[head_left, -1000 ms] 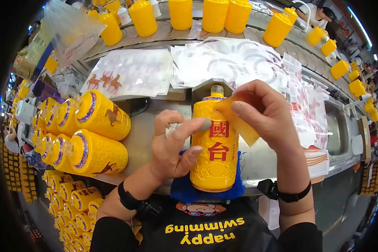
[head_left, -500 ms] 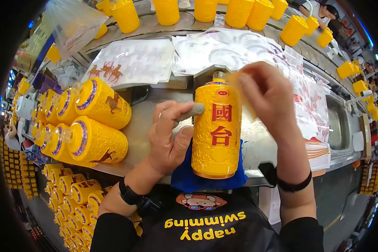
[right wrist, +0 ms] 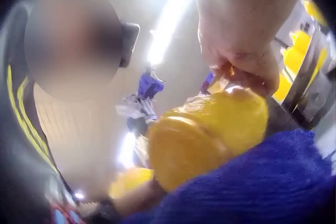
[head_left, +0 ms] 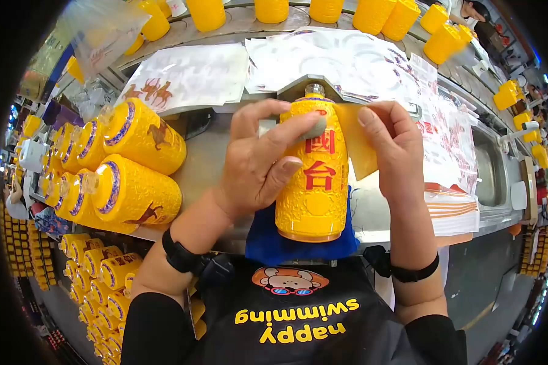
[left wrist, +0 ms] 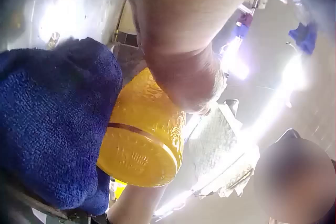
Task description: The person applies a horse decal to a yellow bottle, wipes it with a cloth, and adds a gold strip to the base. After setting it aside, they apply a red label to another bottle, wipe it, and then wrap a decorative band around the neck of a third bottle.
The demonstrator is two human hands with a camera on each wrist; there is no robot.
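A yellow embossed bottle (head_left: 312,204) with red characters lies on a blue cloth (head_left: 265,234), its glass neck toward a metal bracket. My left hand (head_left: 259,155) rests on its upper left side, a grey-covered fingertip touching the surface near the top character; the fingers are extended, not curled round it. At the bottle's right, my right hand (head_left: 396,143) pinches a thin amber sheet (head_left: 360,146) between thumb and finger. The left wrist view shows the bottle's base (left wrist: 139,158) beside the cloth (left wrist: 58,124); in the right wrist view the hand (right wrist: 239,61) is above the bottle (right wrist: 210,134).
Yellow bottles (head_left: 137,191) with horse pictures lie stacked at the left, and more stand below them. Printed sheets (head_left: 189,73) cover the table behind. Yellow containers (head_left: 271,9) line a conveyor at the back. A sink (head_left: 490,170) is at the right, with a person beyond.
My left fingertip has moved over the bottle's upper front. My right hand, blurred half a second ago, now holds the amber sheet spread beside the bottle. Containers on the conveyor have shifted.
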